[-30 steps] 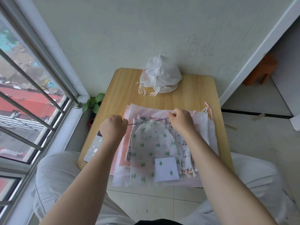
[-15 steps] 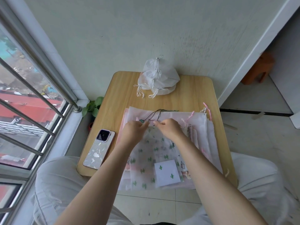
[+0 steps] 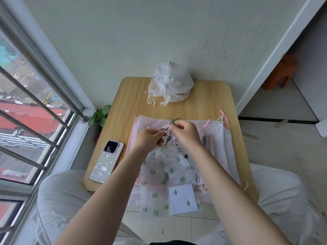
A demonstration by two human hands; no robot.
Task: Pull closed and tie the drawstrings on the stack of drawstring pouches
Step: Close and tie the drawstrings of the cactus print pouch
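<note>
While both hands, left hand (image 3: 151, 137) and right hand (image 3: 184, 131), pinch the green drawstring (image 3: 174, 120) at frame centre, the thin cord may slip, leaving the cactus pouch (image 3: 166, 175) loosely knotted

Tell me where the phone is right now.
In the head view, the phone lies flat at the table's near left corner, beside the pouch stack and left of the left hand.

Both bare forearms reach in from the near edge, converging toward the middle; left hand (image 3: 150, 137) knuckles up, fingers curled, fingertips pinched together pointing right; right hand (image 3: 185, 132) slightly farther, fingers curled, thumb and forefinger pinched at its far-left tip; hands nearly touching; wrists roughly straight
</note>
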